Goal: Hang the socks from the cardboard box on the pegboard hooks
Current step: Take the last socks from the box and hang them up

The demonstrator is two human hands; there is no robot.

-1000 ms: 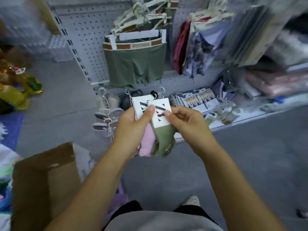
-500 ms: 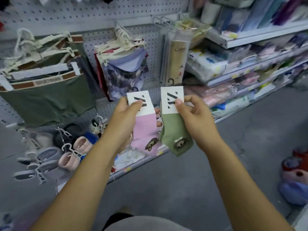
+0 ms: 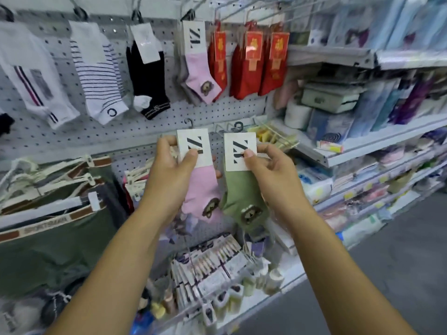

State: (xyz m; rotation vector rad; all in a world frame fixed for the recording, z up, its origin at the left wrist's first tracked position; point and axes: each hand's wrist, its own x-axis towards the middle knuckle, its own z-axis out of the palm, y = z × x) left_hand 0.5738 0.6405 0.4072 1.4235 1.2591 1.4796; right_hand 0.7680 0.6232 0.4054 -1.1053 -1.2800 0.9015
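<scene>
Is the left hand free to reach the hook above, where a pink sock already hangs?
Probably yes: nothing stands between the left hand and that hook straight above, though it grips a pink sock.

The fingers (image 3: 167,140) of the left hand (image 3: 169,172) are being hidden behind the pink sock (image 3: 203,187), whose left side is being covered by the palm. The green sock (image 3: 242,189) is being overlapped by the right hand (image 3: 273,175). Both forearms are being cut off by the lower edge. The packets (image 3: 367,110) on the shelves (image 3: 387,143) are being blurred beyond reading.
</scene>
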